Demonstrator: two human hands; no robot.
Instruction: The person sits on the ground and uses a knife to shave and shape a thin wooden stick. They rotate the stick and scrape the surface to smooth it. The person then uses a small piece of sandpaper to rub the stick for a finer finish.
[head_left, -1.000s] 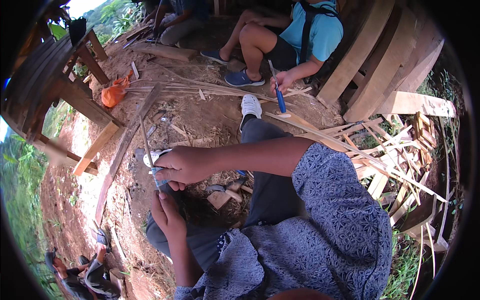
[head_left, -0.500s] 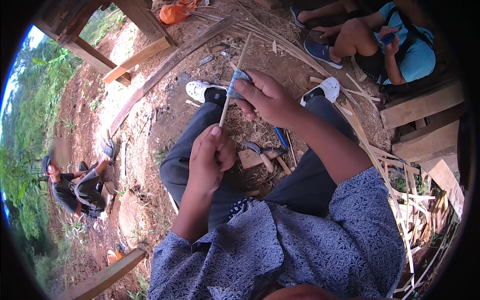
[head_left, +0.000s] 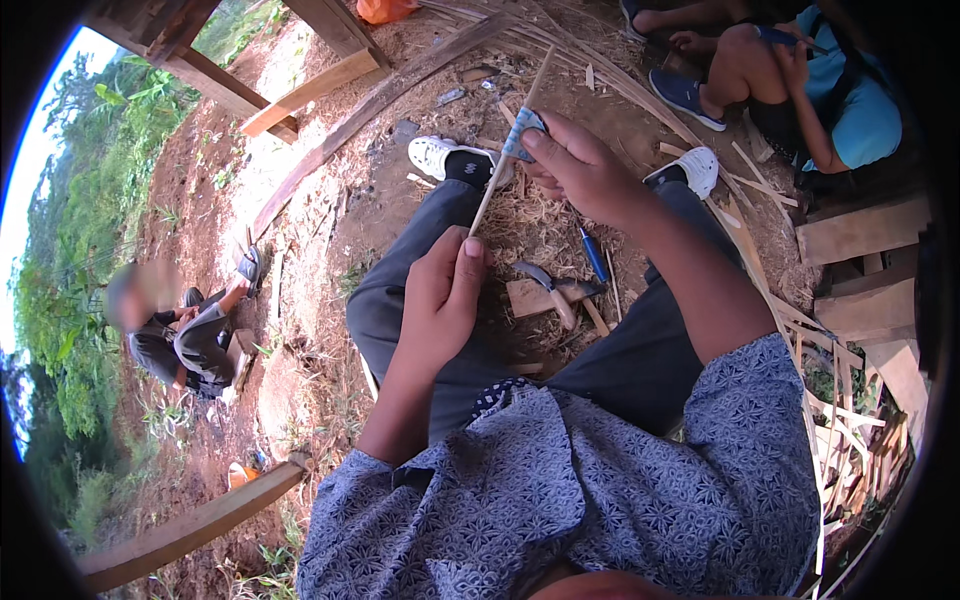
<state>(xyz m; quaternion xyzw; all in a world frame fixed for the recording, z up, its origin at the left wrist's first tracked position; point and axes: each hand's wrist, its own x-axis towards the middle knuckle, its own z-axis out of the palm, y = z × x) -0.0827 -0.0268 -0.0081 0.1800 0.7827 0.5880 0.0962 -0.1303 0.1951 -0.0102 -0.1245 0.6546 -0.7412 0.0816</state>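
One thin stick (head_left: 488, 205), slanted above the legs (head_left: 405, 255), between both hands.
Left hand (head_left: 445, 290) closed around its lower end; right hand (head_left: 580, 165) closed, pinching a blue-and-white strip (head_left: 521, 133) against it higher up (paper or cloth, can't tell). Hard sideways pressure could snap the stick; a slack left grip might let it twist.

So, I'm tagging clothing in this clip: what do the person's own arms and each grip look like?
The left sleeve and right sleeve are loose blue cloth with a pale flower print, ending around the elbows. The left forearm and right forearm are bare. The left grip and right grip are ungloved hands; no watch or ring shows.
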